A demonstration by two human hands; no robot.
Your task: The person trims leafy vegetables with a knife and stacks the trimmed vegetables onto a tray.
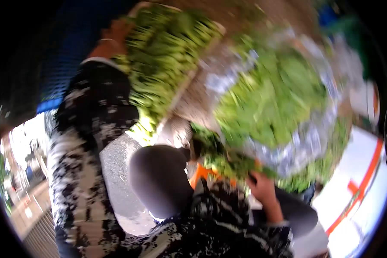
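Note:
Rows of leafy greens (167, 51) fill a shallow tray with a pale rim (182, 88) at the upper left. My left hand (112, 39) is at the tray's left side, against the greens; motion smears its fingers, so its grip is unclear. Right of the tray lies a big heap of loose green leaves (273, 94) in clear plastic (305, 148). Below that heap, near my lap, my right hand (262, 189) has its fingers bent together beside more greens (236, 165). Something small and dark is at its fingertips, too blurred to name.
My knees (159, 180) rise close below the tray. White boxes with red tape (359, 187) stand at the lower right. A blue crate (69, 51) is at the upper left. An orange object (201, 174) lies between my legs. Brown ground (245, 15) shows at the top.

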